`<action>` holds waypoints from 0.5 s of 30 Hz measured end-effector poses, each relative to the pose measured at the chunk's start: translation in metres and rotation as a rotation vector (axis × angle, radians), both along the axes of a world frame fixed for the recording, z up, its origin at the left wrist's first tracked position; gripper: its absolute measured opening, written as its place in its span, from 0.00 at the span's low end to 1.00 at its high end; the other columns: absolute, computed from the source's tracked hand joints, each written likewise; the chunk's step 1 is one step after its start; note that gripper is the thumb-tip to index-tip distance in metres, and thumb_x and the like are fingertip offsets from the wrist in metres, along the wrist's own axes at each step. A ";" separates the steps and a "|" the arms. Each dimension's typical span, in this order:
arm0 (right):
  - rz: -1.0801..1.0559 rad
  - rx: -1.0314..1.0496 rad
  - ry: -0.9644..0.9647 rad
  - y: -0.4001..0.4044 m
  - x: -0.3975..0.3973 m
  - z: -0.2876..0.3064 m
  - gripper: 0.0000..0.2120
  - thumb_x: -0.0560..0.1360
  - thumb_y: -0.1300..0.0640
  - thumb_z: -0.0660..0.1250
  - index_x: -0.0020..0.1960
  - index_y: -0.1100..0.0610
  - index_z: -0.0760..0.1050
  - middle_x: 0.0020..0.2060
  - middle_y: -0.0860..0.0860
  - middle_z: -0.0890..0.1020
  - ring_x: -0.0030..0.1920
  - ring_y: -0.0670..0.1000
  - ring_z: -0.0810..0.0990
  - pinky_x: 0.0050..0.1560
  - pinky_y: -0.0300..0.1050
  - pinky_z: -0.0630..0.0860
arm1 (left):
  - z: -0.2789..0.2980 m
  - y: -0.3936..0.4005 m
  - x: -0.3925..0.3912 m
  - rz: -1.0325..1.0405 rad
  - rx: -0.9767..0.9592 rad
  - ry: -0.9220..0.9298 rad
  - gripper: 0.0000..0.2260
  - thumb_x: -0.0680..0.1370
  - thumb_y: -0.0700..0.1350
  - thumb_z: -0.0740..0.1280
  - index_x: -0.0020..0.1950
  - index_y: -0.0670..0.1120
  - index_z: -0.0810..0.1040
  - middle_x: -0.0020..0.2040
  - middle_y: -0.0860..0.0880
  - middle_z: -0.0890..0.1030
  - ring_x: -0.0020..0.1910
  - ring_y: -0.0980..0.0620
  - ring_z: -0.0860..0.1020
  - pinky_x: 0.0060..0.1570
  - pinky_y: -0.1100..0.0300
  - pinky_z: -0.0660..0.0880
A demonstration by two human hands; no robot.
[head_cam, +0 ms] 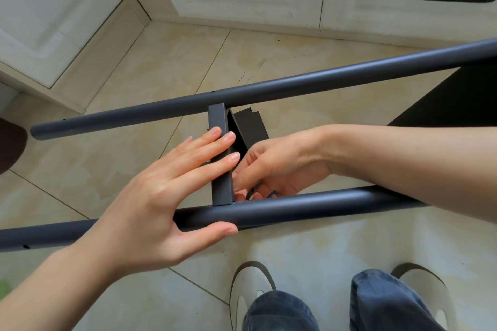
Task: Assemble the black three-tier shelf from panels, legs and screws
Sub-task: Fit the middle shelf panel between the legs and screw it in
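The open left hand (161, 191) flattens against the stiff, slick dark metal shelf panel (221, 158); beside it, the right hand's (271, 169) grip is hidden.

A glossy beige tiled floor (172, 67) with thin dark grout lines carries two pale slip-on shoes (250, 295) (toes pointing forward) and meets the white cabinet base (242, 23).

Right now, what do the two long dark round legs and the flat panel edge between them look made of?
Far round leg and near round leg: likely metal tube, matte dark grey coating; soft sheen, small drilled holes. Panel edge: probably folded sheet metal, same matte finish, crisp thin bends.
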State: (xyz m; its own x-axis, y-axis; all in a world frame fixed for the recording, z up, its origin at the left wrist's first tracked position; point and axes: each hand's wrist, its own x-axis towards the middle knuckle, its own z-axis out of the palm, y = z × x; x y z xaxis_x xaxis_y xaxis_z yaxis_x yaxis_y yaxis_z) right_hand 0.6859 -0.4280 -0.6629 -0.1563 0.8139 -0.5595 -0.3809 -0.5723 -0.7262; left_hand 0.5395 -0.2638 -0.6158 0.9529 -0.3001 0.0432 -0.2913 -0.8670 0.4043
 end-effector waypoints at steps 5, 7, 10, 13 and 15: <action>-0.015 0.002 0.016 0.002 -0.004 -0.003 0.09 0.81 0.61 0.63 0.46 0.60 0.80 0.42 0.55 0.80 0.42 0.51 0.80 0.46 0.44 0.80 | 0.000 -0.001 -0.002 0.001 -0.007 0.001 0.33 0.75 0.59 0.70 0.74 0.44 0.71 0.78 0.49 0.67 0.79 0.49 0.62 0.76 0.47 0.61; -0.024 0.004 0.036 0.001 -0.003 -0.002 0.08 0.81 0.61 0.63 0.47 0.60 0.79 0.43 0.55 0.80 0.42 0.51 0.80 0.45 0.43 0.80 | 0.000 -0.001 -0.002 0.001 -0.004 0.001 0.33 0.74 0.59 0.70 0.74 0.44 0.71 0.78 0.49 0.67 0.79 0.49 0.62 0.76 0.48 0.61; -0.058 0.006 0.065 -0.001 0.001 -0.003 0.12 0.80 0.62 0.64 0.41 0.58 0.81 0.38 0.53 0.81 0.38 0.48 0.79 0.40 0.42 0.79 | 0.001 -0.001 -0.001 0.002 -0.005 0.000 0.33 0.74 0.59 0.70 0.74 0.44 0.71 0.78 0.49 0.67 0.79 0.49 0.62 0.76 0.48 0.61; -0.058 0.012 0.074 -0.001 0.001 -0.003 0.11 0.80 0.62 0.63 0.42 0.58 0.81 0.38 0.53 0.82 0.38 0.47 0.80 0.42 0.42 0.80 | 0.001 -0.001 0.000 0.002 -0.006 0.000 0.32 0.74 0.59 0.70 0.74 0.44 0.71 0.78 0.49 0.67 0.78 0.49 0.62 0.76 0.48 0.62; -0.049 0.021 0.072 0.000 0.000 -0.003 0.09 0.80 0.63 0.63 0.43 0.59 0.79 0.36 0.52 0.81 0.38 0.48 0.80 0.44 0.42 0.80 | 0.001 -0.001 0.000 0.002 -0.006 0.002 0.32 0.74 0.59 0.70 0.74 0.44 0.71 0.78 0.49 0.67 0.79 0.49 0.62 0.76 0.48 0.62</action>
State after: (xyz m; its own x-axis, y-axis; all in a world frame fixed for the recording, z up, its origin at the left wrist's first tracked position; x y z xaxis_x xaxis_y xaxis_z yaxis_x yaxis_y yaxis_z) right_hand 0.6858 -0.4284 -0.6656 -0.1556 0.8329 -0.5310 -0.4597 -0.5369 -0.7074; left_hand 0.5391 -0.2645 -0.6149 0.9537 -0.2977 0.0431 -0.2887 -0.8652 0.4100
